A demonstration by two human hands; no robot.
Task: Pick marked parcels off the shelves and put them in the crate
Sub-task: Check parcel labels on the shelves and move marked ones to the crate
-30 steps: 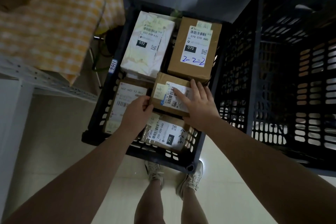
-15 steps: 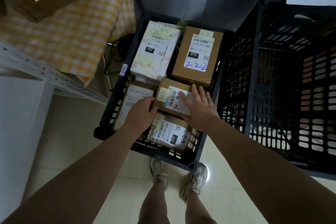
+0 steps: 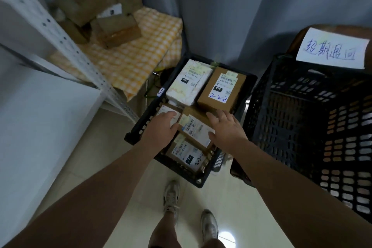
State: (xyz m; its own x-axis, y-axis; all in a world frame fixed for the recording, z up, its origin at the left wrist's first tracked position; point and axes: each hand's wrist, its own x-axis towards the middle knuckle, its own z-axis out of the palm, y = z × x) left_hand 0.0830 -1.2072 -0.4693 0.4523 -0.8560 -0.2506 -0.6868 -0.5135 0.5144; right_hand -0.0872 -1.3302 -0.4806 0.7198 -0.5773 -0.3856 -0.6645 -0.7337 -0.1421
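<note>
Five parcels [image 3: 220, 91] in crate [image 3: 144, 122]; left hand [image 3: 161, 130], right hand [image 3: 228, 132] both spread flat over them, gripping nothing; second crate [image 3: 281, 127] beside

Black slatted plastic crate [image 3: 144, 122] on floor, packed with labelled parcels; left grip [image 3: 161, 130] lies flat, fingers straight, on white-labelled brown parcel [image 3: 164, 109]; right grip [image 3: 226, 129] fingers spread over small brown cardboard barcode-labelled parcel [image 3: 194, 127]; larger black crate [image 3: 302, 117] just beside.
</note>
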